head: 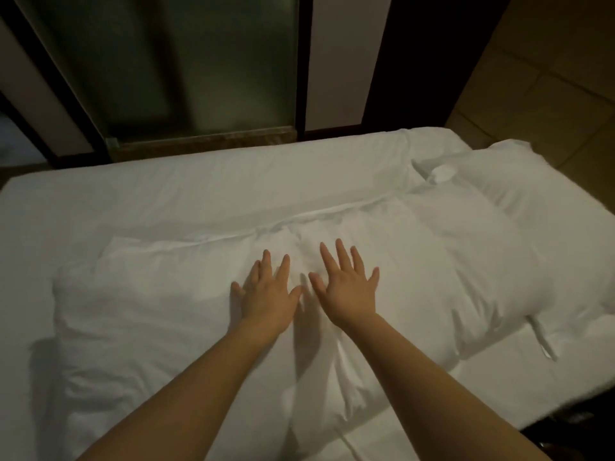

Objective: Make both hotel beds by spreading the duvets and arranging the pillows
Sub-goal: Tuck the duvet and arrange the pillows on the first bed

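Two flat, empty grips: left hand (266, 296), right hand (346, 289), fingers spread over plump creased white pillows (149, 314).

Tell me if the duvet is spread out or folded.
Folded. The duvet lies as a thick doubled band, with bare sheet showing beyond it. The left hand and right hand are spread open over it.

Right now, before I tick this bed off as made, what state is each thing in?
left hand: open, fingers spread, flat on the left pillow
right hand: open, fingers spread, over the middle pillow; contact unclear
left pillow: lying flat, wrinkled
middle pillow: lying flat, butting the left pillow
far pillow: lying at the bed's right edge
white bedding: spread flat beyond the pillows
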{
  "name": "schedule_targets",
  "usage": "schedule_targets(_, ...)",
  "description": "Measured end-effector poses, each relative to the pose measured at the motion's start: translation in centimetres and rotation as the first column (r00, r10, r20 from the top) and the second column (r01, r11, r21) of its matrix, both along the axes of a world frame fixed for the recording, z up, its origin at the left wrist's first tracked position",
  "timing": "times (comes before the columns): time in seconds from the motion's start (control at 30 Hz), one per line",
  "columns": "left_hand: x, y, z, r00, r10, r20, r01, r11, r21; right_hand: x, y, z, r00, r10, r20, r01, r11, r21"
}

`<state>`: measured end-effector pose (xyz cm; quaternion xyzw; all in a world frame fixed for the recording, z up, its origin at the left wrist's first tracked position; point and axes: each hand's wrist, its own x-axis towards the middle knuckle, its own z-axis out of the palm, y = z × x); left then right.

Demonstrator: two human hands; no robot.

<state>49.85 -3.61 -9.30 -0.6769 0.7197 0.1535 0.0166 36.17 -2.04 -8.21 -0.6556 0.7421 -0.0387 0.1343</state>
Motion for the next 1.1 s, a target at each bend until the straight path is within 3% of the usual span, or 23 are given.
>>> schedule_targets(0.13,0.0,-3.1,-5.0,0.985,-0.006,0.171,0.007,1.0,-0.005,-3.5,-4.8,-5.5,0.996,0.088,-0.033,-0.077,0.968,0.24)
schedule_targets(0.33,-0.2,-7.7,-10.3,0.968,0.113,0.223,-0.11,0.994,-0.025,-5.3,-14.1,-10.6,0.91,0.403,-0.096,-0.379,0.904,0.197)
schedule_targets(0.53,-0.5,-13.2,-14.3,0.94,0.135,0.314,-0.092,0.985,-0.146,-5.0,-20.5,-15.5,0.852,0.504,-0.142,-0.479,0.86,0.176)
schedule_targets(0.7,-0.1,-18.1,-18.4,0.93,-0.001,0.367,0.054,0.989,-0.135,-5.1,-23.7,-18.8,0.841,0.511,-0.174,-0.493,0.859,0.14)
schedule_targets(1.0,0.2,-23.0,-25.2,0.929,-0.009,0.371,0.045,0.995,-0.087,-3.3,-26.4,-24.6,0.84,0.506,-0.197,-0.471,0.859,0.202)
schedule_targets(1.1,-0.5,-23.0,-24.8,0.919,-0.01,0.393,0.005,1.0,0.013,-3.2,-25.1,-24.0,0.85,0.478,-0.222,-0.443,0.876,0.19)
